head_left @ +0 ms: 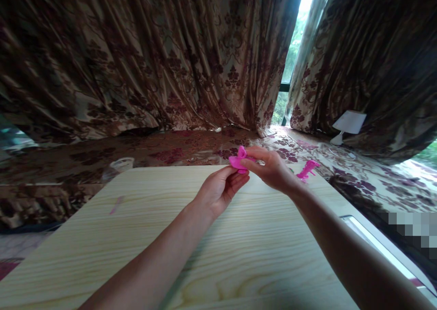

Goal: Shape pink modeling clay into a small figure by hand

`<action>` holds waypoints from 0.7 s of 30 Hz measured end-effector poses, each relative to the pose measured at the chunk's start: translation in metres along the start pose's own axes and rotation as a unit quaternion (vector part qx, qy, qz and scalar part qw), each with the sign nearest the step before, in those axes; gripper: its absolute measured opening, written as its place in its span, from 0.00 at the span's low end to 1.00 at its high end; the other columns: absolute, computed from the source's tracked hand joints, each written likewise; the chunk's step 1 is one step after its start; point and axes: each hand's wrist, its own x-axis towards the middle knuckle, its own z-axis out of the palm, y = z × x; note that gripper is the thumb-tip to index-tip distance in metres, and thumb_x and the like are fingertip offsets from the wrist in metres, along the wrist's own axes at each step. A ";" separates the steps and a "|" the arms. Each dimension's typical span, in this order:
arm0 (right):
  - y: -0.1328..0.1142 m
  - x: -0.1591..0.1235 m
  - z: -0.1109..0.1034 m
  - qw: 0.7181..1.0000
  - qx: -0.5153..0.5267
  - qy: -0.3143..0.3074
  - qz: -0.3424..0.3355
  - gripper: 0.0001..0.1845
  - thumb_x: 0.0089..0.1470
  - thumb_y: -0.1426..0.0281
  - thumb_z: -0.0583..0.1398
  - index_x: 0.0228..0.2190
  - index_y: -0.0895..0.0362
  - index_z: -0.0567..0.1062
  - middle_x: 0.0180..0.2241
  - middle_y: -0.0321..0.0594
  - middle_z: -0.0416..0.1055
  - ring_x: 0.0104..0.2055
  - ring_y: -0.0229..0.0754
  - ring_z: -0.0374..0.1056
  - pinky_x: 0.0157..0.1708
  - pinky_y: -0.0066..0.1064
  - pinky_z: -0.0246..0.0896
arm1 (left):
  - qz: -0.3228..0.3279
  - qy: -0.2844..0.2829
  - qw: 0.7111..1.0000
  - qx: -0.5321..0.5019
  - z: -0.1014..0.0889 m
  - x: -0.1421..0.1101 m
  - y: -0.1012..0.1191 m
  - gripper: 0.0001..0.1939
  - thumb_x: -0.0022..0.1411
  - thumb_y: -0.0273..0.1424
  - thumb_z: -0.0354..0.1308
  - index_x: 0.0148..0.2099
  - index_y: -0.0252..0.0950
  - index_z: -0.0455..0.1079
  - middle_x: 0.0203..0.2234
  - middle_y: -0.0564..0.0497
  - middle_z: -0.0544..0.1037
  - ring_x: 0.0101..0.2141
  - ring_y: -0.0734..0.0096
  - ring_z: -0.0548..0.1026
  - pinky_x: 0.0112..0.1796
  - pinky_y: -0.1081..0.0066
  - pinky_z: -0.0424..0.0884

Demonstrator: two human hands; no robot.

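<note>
Both my hands meet above the far part of a light wooden table point(191, 251). Between them is a small bright pink plastic piece point(238, 159). My left hand point(220, 189) pinches it from below with its fingertips together. From the right, my right hand point(271, 166) grips the same piece, fingers curled over it. A second pink plastic piece point(308, 169) lies on the table just right of my right wrist. What shape the held piece has is hard to make out.
A thin pale pink strip point(116, 204) lies on the table's left side. A clear plastic cup point(121, 165) stands past the far left edge. Patterned curtains point(170, 59) hang behind, with a white lamp point(348, 124) at the right. A light-coloured frame point(378, 246) runs along the table's right.
</note>
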 end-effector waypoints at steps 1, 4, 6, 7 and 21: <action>-0.001 0.000 -0.001 1.000 0.000 -0.003 0.003 0.10 0.53 0.65 0.57 0.34 0.54 0.78 0.36 0.39 0.74 0.40 0.39 0.68 0.43 0.33 0.60 | 0.001 -0.004 1.000 -0.002 0.000 0.000 0.000 0.05 0.55 0.20 0.55 0.32 0.29 0.73 0.26 0.47 0.78 0.28 0.74 0.77 0.38 0.72 0.76; -0.002 -0.001 -0.004 0.998 0.034 0.002 0.051 0.15 0.54 0.63 0.56 0.40 0.55 0.76 0.41 0.41 0.74 0.43 0.41 0.68 0.44 0.34 0.62 | 0.009 -0.011 1.000 0.002 -0.001 0.000 0.000 0.05 0.54 0.19 0.56 0.32 0.29 0.73 0.26 0.47 0.78 0.28 0.75 0.76 0.38 0.73 0.75; 0.000 -0.003 -0.007 0.992 0.082 0.019 0.093 0.18 0.54 0.61 0.56 0.44 0.56 0.73 0.43 0.43 0.73 0.43 0.41 0.69 0.44 0.35 0.63 | 0.010 -0.006 1.000 0.006 -0.001 0.000 0.001 0.04 0.53 0.19 0.57 0.31 0.29 0.72 0.27 0.47 0.78 0.27 0.76 0.76 0.37 0.74 0.76; 0.003 -0.003 -0.008 0.988 0.101 0.025 0.112 0.20 0.53 0.61 0.56 0.45 0.56 0.72 0.44 0.44 0.73 0.43 0.41 0.69 0.43 0.35 0.64 | 0.009 -0.003 1.000 0.009 -0.002 0.001 0.001 0.04 0.53 0.19 0.57 0.31 0.29 0.73 0.27 0.47 0.78 0.27 0.76 0.76 0.36 0.74 0.76; 0.025 -0.007 0.010 0.921 0.301 0.036 0.245 0.23 0.42 0.66 0.65 0.43 0.57 0.71 0.34 0.42 0.75 0.31 0.38 0.70 0.32 0.33 0.66 | 0.010 0.002 0.999 0.046 -0.010 0.009 -0.003 0.09 0.50 0.21 0.61 0.36 0.31 0.74 0.31 0.48 0.78 0.30 0.75 0.76 0.35 0.76 0.75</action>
